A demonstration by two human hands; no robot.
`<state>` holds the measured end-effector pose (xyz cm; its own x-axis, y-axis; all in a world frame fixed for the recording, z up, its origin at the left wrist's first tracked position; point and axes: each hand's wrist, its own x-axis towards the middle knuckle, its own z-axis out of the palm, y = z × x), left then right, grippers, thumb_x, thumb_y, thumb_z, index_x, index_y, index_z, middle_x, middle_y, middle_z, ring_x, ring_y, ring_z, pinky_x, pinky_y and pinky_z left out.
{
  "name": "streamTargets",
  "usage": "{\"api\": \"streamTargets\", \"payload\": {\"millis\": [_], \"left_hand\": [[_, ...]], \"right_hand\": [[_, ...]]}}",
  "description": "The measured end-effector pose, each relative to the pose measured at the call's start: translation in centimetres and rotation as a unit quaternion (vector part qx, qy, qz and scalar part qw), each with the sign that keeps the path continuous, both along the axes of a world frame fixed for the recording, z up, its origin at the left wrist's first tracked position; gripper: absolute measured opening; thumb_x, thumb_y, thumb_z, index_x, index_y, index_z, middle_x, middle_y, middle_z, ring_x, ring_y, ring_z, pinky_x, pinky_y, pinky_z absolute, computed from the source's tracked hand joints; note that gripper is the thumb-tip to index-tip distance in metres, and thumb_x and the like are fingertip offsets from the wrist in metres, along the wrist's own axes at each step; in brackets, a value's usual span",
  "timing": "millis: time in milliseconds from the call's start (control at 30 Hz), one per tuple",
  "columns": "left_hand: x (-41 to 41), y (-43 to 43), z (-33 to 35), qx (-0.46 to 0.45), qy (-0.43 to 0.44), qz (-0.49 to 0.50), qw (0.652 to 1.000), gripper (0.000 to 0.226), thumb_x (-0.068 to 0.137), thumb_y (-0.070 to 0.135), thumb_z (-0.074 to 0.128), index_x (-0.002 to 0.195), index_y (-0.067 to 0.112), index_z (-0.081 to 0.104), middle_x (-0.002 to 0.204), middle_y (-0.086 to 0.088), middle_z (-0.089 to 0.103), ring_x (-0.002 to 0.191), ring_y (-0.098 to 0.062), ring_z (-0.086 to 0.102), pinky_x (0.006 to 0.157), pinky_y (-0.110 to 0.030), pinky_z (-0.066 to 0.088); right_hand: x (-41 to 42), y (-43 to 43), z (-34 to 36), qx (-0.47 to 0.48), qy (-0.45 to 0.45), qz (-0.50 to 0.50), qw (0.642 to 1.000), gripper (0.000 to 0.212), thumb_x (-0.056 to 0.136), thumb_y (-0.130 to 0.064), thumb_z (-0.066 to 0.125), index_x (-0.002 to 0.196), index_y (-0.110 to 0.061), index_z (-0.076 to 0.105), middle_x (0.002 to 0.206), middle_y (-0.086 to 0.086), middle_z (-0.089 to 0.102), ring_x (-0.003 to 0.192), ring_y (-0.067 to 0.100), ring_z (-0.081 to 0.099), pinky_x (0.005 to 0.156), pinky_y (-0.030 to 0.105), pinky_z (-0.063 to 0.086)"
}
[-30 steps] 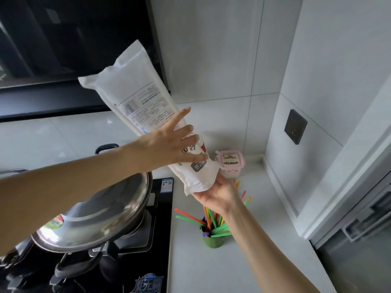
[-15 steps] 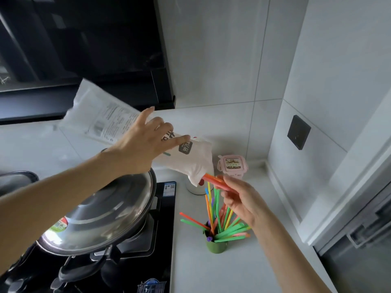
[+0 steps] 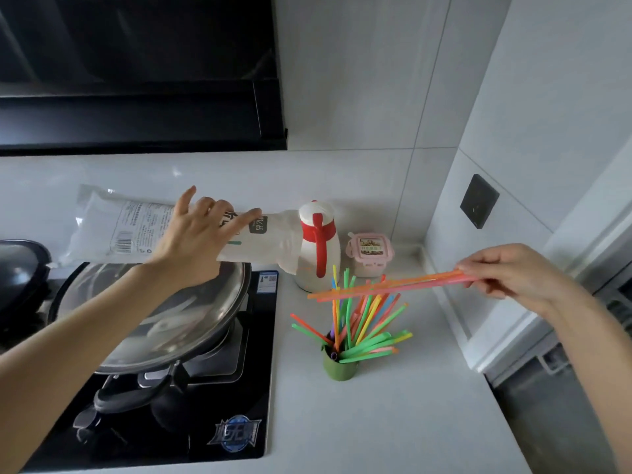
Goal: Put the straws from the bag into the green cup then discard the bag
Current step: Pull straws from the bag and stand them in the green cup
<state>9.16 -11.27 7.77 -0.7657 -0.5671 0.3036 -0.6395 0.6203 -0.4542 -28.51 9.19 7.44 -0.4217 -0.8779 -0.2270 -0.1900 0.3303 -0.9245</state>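
Note:
My left hand (image 3: 196, 242) holds the long white plastic bag (image 3: 136, 232) roughly level above the pan, its open end pointing right toward the flask. My right hand (image 3: 509, 273) pinches a small bunch of orange and pink straws (image 3: 386, 287), pulled clear of the bag and lying level in the air above the cup. The small green cup (image 3: 338, 366) stands on the counter below, holding several coloured straws (image 3: 362, 323) that fan out in all directions.
A steel pan with a lid (image 3: 154, 316) sits on the black hob (image 3: 191, 415) at left. A white flask with a red handle (image 3: 318, 248) and a small pink lidded box (image 3: 369, 253) stand behind the cup. A wall corner and dark socket (image 3: 478, 201) are at right.
The bag has swung down from steeply tilted to level. My right hand took the straws at the bag's mouth and drew them out to the right.

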Motion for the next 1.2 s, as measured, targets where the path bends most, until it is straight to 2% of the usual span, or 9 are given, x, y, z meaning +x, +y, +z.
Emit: {"api": "streamTargets", "payload": {"millis": [333, 467, 567, 700, 833, 933, 1000, 1133, 1200], "left_hand": [[-0.5, 0.6, -4.1, 0.004, -0.006, -0.036, 0.999, 0.102, 0.045, -0.009, 0.067, 0.135, 0.024, 0.033, 0.102, -0.016, 0.063, 0.093, -0.037, 0.058, 0.101, -0.065, 0.028], [-0.4, 0.6, -5.1, 0.020, 0.019, -0.058, 0.998, 0.105, 0.046, -0.004, 0.072, 0.138, 0.025, 0.030, 0.108, -0.014, 0.061, 0.100, -0.036, 0.056, 0.105, -0.062, 0.027], [-0.4, 0.8, -5.4, 0.046, 0.065, -0.068, 0.995, 0.104, 0.047, 0.004, 0.076, 0.138, 0.024, 0.030, 0.111, -0.011, 0.060, 0.103, -0.033, 0.054, 0.106, -0.057, 0.027], [-0.4, 1.0, -4.9, 0.116, 0.136, -0.073, 0.981, 0.104, 0.052, 0.027, 0.085, 0.138, 0.028, 0.026, 0.112, -0.006, 0.059, 0.105, -0.030, 0.054, 0.106, -0.051, 0.029], [-0.3, 2.3, -2.7, 0.218, 0.179, -0.063, 0.957, 0.100, 0.056, 0.021, 0.081, 0.137, 0.033, 0.024, 0.118, -0.005, 0.057, 0.108, -0.031, 0.053, 0.099, -0.042, 0.035], [-0.3, 3.8, 0.2, 0.402, 0.252, -0.050, 0.879, 0.098, 0.061, 0.004, 0.080, 0.132, 0.045, 0.026, 0.117, 0.012, 0.053, 0.101, -0.003, 0.055, 0.085, -0.015, 0.040], [-0.1, 4.6, 2.2, 0.527, 0.272, -0.026, 0.805, 0.093, 0.065, -0.005, 0.077, 0.118, 0.053, 0.028, 0.105, 0.023, 0.055, 0.090, 0.013, 0.056, 0.073, -0.005, 0.045], [0.2, 5.9, 4.3, 0.727, 0.309, -0.015, 0.613, 0.068, 0.058, -0.006, 0.080, 0.114, 0.024, 0.054, 0.101, 0.003, 0.072, 0.097, -0.019, 0.067, 0.076, -0.029, 0.057], [0.0, 6.5, 4.2, 0.790, 0.314, -0.016, 0.526, 0.064, 0.046, 0.011, 0.088, 0.106, 0.012, 0.065, 0.104, -0.012, 0.072, 0.101, -0.033, 0.065, 0.080, -0.038, 0.056]], "right_hand": [[3.8, -3.6, -0.2, 0.050, 0.318, 0.129, 0.938, 0.016, 0.079, -0.003, 0.064, 0.063, -0.005, 0.068, 0.047, 0.008, 0.061, 0.034, 0.011, 0.050, 0.036, 0.016, 0.038], [7.7, -6.1, -2.6, 0.055, 0.430, 0.206, 0.877, 0.019, 0.082, -0.004, 0.054, 0.072, 0.006, 0.068, 0.065, 0.015, 0.067, 0.056, 0.029, 0.064, 0.052, 0.021, 0.043], [10.4, -8.0, -6.3, 0.086, 0.477, 0.245, 0.840, 0.017, 0.088, 0.000, 0.047, 0.087, 0.002, 0.065, 0.086, 0.017, 0.065, 0.073, 0.026, 0.057, 0.057, 0.027, 0.035], [12.8, -9.2, -10.6, 0.108, 0.525, 0.299, 0.789, 0.025, 0.086, 0.004, 0.045, 0.066, -0.009, 0.052, 0.082, 0.015, 0.056, 0.085, 0.027, 0.056, 0.066, 0.030, 0.034], [12.8, -9.1, -10.7, 0.070, 0.497, 0.286, 0.816, 0.021, 0.092, -0.016, 0.050, 0.108, -0.005, 0.058, 0.108, 0.014, 0.061, 0.100, 0.031, 0.059, 0.082, 0.038, 0.048], [12.2, -8.3, -7.3, -0.117, 0.512, 0.156, 0.836, 0.024, 0.089, -0.021, 0.056, 0.109, -0.010, 0.064, 0.103, 0.009, 0.067, 0.091, 0.028, 0.064, 0.074, 0.037, 0.053], [12.3, -7.7, -4.5, -0.247, 0.441, 0.078, 0.859, 0.029, 0.081, -0.020, 0.067, 0.109, -0.014, 0.066, 0.093, 0.001, 0.068, 0.084, 0.024, 0.063, 0.070, 0.037, 0.053], [13.3, -7.0, 0.0, -0.228, 0.047, 0.187, 0.954, 0.079, 0.068, -0.030, 0.080, 0.135, -0.031, 0.038, 0.115, -0.005, 0.062, 0.104, 0.009, 0.059, 0.088, 0.025, 0.050], [13.8, -7.5, 0.8, -0.203, -0.023, 0.213, 0.955, 0.070, 0.066, -0.033, 0.077, 0.127, -0.026, 0.043, 0.108, -0.008, 0.064, 0.101, 0.007, 0.061, 0.088, 0.025, 0.048]]}}
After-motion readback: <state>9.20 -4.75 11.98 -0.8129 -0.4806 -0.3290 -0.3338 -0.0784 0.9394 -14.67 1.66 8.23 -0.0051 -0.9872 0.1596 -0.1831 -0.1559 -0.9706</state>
